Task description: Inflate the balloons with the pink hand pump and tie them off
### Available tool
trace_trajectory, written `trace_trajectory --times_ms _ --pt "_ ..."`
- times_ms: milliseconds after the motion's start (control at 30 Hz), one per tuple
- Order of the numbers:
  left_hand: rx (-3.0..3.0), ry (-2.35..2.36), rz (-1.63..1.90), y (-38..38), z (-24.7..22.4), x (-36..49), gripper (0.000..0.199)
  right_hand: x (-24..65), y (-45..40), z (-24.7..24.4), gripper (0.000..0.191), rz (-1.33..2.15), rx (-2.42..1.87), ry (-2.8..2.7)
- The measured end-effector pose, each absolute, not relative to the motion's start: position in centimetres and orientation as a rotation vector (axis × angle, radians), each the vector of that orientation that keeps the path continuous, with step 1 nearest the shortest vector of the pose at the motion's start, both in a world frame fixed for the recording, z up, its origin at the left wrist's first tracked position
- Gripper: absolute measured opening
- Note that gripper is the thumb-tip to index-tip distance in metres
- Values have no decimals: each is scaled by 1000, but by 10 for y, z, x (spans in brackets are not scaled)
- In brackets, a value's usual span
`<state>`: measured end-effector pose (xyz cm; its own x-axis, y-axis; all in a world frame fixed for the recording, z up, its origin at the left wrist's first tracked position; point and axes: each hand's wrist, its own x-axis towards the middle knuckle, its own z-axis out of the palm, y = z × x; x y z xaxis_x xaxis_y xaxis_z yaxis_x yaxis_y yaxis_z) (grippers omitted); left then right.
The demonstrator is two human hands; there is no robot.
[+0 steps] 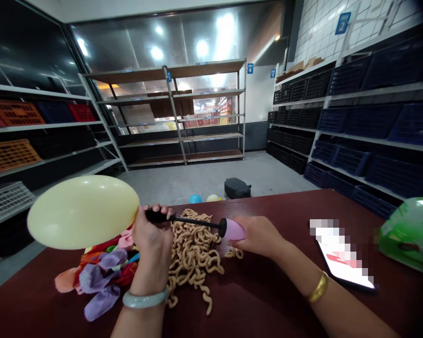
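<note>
My left hand (153, 237) is wrapped round the black end of a balloon pump (199, 221). Beside that hand, a large inflated pale yellow balloon (82, 211) sticks out to the left, and its neck is hidden behind my fingers. My right hand (257, 234) grips the pump's pink end, with the black rod drawn out between both hands. Under the pump lies a heap of beige curly snack sticks (197, 253), or something of that look. Limp balloons (102, 277) in purple, red, orange and pink are piled by my left forearm.
A phone (341, 258) with a lit screen lies on the dark red table (261, 295), near a green plastic bag (411, 234). Beyond the table's far edge, a dark grey bag-like object (237, 188) rests on the floor. Shelves with crates (370, 122) line the sides.
</note>
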<state>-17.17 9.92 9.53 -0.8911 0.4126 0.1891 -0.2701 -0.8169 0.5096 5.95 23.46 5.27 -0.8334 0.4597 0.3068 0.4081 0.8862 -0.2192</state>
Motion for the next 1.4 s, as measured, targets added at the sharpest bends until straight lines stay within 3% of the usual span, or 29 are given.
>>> trace_trajectory --times_ms 300,633,1167,1400 --pt "448 666 2611 126 71 -129 18 60 231 51 38 85 -677 -2671" --pt "479 697 2445 141 52 -74 18 49 217 43 34 197 -682 -2636" --pt "418 679 2670 101 93 -166 24 56 231 46 38 212 -646 -2694" --pt "532 621 2675 112 84 -142 22 60 236 48 40 163 -642 -2663"
